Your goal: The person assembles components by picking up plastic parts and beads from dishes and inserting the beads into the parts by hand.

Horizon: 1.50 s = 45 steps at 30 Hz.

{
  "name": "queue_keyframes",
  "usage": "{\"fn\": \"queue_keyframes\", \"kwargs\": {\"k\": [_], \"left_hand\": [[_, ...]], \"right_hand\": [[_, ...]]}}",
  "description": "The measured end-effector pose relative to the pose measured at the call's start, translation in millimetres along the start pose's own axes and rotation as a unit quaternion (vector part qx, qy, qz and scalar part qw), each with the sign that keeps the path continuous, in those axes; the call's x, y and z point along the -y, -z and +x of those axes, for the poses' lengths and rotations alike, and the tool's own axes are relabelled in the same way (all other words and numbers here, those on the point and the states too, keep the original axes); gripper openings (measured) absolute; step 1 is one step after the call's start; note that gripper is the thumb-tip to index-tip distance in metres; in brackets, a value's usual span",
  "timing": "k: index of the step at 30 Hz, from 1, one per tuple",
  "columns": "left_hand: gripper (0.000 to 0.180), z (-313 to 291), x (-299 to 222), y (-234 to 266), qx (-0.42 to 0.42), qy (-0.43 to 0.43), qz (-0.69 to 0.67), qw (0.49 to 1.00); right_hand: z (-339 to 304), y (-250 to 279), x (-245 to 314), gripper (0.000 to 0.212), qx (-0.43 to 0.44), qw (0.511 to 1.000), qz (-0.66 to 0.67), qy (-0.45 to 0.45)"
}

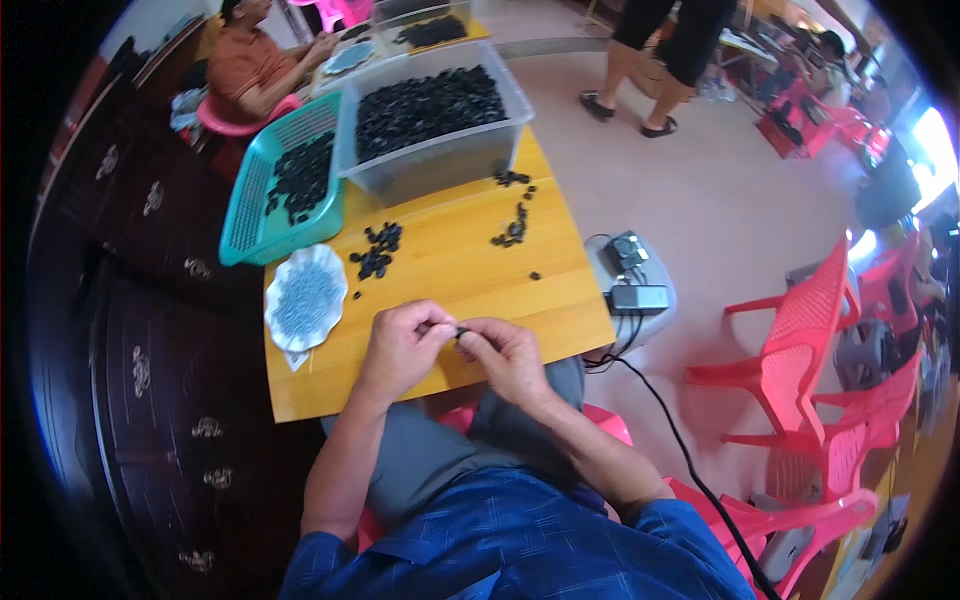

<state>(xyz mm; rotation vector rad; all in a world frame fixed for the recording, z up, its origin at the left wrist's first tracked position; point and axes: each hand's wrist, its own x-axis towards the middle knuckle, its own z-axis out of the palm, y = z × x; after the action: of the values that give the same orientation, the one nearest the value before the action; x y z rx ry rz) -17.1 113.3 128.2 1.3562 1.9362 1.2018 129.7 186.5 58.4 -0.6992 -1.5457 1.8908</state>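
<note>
Over the near edge of the yellow wooden table (470,270), my left hand (403,345) and my right hand (505,355) meet fingertip to fingertip. Both are closed in a pinch on a small black piece (460,332), mostly covered by the fingers. Left of my left hand lies a white scalloped dish (338,290) of small pale blue bits (306,298). Beyond the hands is a loose pile of small black pieces (378,250). More black pieces (514,232) are strewn in a line toward the right.
A clear plastic bin (430,165) heaped with black pieces and a teal basket (240,215) stand on the table's far side. Dark drawers (150,370) line the left. Right are black boxes with cables (638,298) and red plastic chairs (800,350). Another person (250,65) sits far left.
</note>
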Motion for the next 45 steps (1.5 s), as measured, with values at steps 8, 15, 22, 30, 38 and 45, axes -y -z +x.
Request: {"fn": "queue_keyframes", "kwargs": {"k": [8, 15, 22, 30, 38, 45], "left_hand": [[0.011, -2.6, -2.1, 0.4, -0.031, -0.046, -0.067, 0.996], [0.039, -4.8, -23.3, -8.3, -0.058, -0.104, 0.017, 0.993], [0.041, -3.7, -32.2, -22.4, -0.045, -0.17, 0.203, 0.963], [0.032, -0.9, -26.2, -25.7, -0.058, -0.217, 0.271, 0.936], [0.029, 2.1, -19.8, -31.1, -0.047, -0.236, 0.26, 0.935], [0.031, 3.7, -20.2, -28.8, -0.041, -0.229, 0.241, 0.942]], "right_hand": [[7.4, 3.2, 5.4, 0.021, 0.091, 0.977, 0.19, -0.037], [8.8, 9.8, 5.5, 0.017, 0.097, 0.937, 0.311, -0.126], [11.8, 9.6, 0.7, 0.017, 0.096, 0.911, 0.377, -0.136], [13.9, 7.2, -5.3, 0.015, 0.078, 0.927, 0.347, -0.122], [14.2, 9.0, -3.6, 0.018, 0.047, 0.944, 0.306, -0.114], [13.6, 7.2, -2.5, 0.019, 0.047, 0.94, 0.321, -0.106]]}}
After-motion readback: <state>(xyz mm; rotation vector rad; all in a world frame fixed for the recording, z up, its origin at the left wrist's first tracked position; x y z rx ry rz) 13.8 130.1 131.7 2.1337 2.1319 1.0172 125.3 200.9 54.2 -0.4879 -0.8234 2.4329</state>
